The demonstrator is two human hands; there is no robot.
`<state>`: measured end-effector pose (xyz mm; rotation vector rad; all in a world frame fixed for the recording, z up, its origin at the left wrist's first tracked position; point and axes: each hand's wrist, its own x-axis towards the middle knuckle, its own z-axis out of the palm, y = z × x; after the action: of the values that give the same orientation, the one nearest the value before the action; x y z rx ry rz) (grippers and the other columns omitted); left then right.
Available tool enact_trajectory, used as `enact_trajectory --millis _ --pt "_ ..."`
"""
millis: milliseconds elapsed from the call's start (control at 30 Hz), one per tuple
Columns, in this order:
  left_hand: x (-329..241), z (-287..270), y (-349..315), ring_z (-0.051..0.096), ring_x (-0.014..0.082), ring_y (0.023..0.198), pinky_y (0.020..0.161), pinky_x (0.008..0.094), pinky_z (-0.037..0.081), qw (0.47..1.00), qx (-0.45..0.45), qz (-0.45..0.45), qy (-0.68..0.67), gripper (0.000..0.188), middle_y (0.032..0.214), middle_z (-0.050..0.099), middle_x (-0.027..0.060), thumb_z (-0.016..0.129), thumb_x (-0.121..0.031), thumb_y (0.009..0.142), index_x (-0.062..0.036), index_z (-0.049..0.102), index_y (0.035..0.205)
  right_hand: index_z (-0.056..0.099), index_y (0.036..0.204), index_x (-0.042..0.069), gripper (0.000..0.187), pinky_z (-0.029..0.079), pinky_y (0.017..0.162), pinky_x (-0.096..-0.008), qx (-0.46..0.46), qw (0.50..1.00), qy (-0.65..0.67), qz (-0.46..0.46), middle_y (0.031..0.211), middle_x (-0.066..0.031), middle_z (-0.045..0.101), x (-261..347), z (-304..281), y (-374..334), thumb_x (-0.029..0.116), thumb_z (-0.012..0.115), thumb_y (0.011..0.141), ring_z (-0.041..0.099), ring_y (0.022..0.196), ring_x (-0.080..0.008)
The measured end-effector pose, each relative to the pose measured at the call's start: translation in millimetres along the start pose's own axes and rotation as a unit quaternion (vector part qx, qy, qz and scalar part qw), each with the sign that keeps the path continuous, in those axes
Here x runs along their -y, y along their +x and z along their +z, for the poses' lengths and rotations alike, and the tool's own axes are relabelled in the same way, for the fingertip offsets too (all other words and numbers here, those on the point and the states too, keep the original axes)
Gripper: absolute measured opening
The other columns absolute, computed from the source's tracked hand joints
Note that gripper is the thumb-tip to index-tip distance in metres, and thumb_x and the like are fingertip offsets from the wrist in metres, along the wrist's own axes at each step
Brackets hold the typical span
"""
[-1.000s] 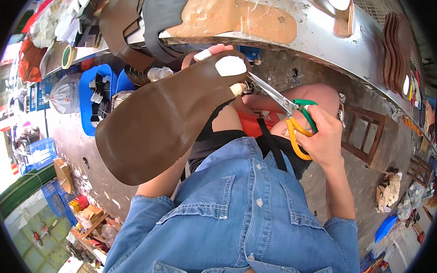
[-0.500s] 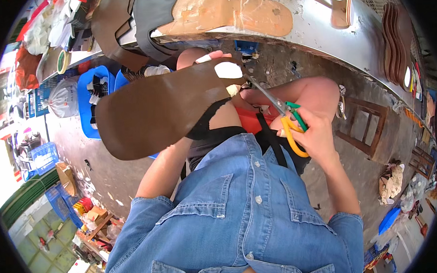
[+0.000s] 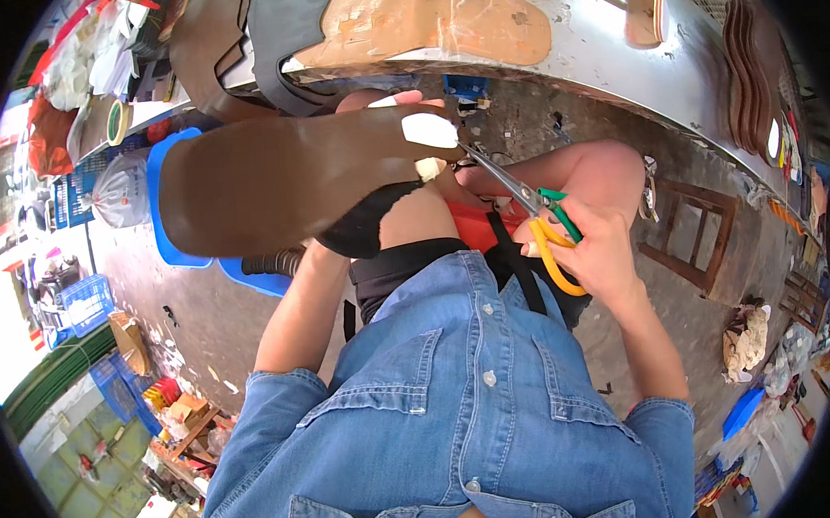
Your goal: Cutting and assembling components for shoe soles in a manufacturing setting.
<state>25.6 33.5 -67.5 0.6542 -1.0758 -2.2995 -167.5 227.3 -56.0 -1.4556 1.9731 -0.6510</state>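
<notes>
My left hand [image 3: 410, 98] grips a large brown shoe sole [image 3: 273, 182] from beneath, near its narrow end. Its fingertips show past the far edge, and a pale-covered thumb [image 3: 430, 168] presses the near edge; the palm is hidden. A white oval patch [image 3: 429, 130] lies on the sole's narrow end. In my right hand [image 3: 598, 242] is a pair of scissors [image 3: 516, 190] with yellow and green handles. The blade tips meet the edge of the sole beside the white patch. A ragged black flap [image 3: 369, 226] shows below the sole, partly covered by it.
Ahead runs a metal-topped bench [image 3: 601, 75] bearing tan sole-shaped sheets [image 3: 432, 22], dark cut pieces [image 3: 285, 47] and a stack of brown soles [image 3: 748, 73]. A blue bin [image 3: 175, 246] stands at left. At right a wooden frame [image 3: 687, 233] lies on the floor.
The sole has turned, its wide end moving up and left, and its narrow end has shifted slightly left. The scissors follow it slightly, their tips still at its edge.
</notes>
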Motion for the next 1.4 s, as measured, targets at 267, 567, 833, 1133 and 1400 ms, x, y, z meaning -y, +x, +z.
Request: enact_trajectory --millis 267,567,833,1133,1400 --pt "-19.4 -10.1 0.1 0.055 0.0174 0.107 0.078 0.0249 0.052 0.973 0.093 -0.002 0.211 0.079 0.126 0.051 0.0135 0.08 -0.031 0.066 -0.003 0.039 0.128 0.055 0.089 0.002 0.046 0.043 0.056 -0.0364 -0.092 0.993 -0.041 -0.067 0.077 -0.0148 0.056 8.3 -15.5 7.4 0.027 0.08 0.06 0.056 0.064 -0.0337" --pt "-19.9 -9.3 2.4 0.057 0.015 0.102 0.068 0.0201 0.052 0.984 0.086 -0.064 0.14 0.088 0.123 0.054 0.0126 0.082 -0.04 0.06 -0.0031 0.039 0.129 0.057 0.088 0.005 0.043 0.042 0.05 -0.0363 -0.077 0.994 -0.021 -0.074 0.061 -0.0132 0.052 4.7 -14.2 0.8 0.027 0.081 0.059 0.054 0.055 -0.0332" --pt "-33.7 2.0 3.1 0.056 0.0196 0.107 0.08 0.0266 0.051 0.971 0.145 -0.081 0.171 0.089 0.119 0.057 0.0146 0.081 -0.046 0.06 -0.0027 0.042 0.128 0.057 0.086 0.005 0.043 0.043 0.05 -0.0369 -0.124 0.986 -0.076 -0.087 0.065 -0.0118 0.054 10.6 -21.3 5.2 0.03 0.081 0.06 0.057 0.058 -0.0307" --pt "-32.6 2.5 6.9 0.055 0.0265 0.11 0.091 0.0339 0.048 0.967 0.222 0.008 0.126 0.071 0.122 0.053 0.0213 0.074 -0.024 0.073 0.0016 0.039 0.129 0.058 0.082 0.005 0.04 0.044 0.053 -0.0374 -0.092 0.993 -0.057 -0.044 0.065 -0.0116 0.055 9.8 -32.6 2.3 0.03 0.081 0.061 0.058 0.06 -0.0291" --pt "-30.3 16.8 16.1 0.056 0.0261 0.108 0.093 0.0353 0.045 0.969 0.238 -0.056 -0.03 0.073 0.119 0.055 0.0221 0.069 -0.033 0.077 0.0084 0.038 0.128 0.058 0.089 0.0 0.034 0.044 0.067 -0.0399 -0.166 0.974 -0.146 0.048 0.081 -0.018 0.059 7.3 -94.4 84.7 0.027 0.07 0.071 0.058 0.079 -0.0355"
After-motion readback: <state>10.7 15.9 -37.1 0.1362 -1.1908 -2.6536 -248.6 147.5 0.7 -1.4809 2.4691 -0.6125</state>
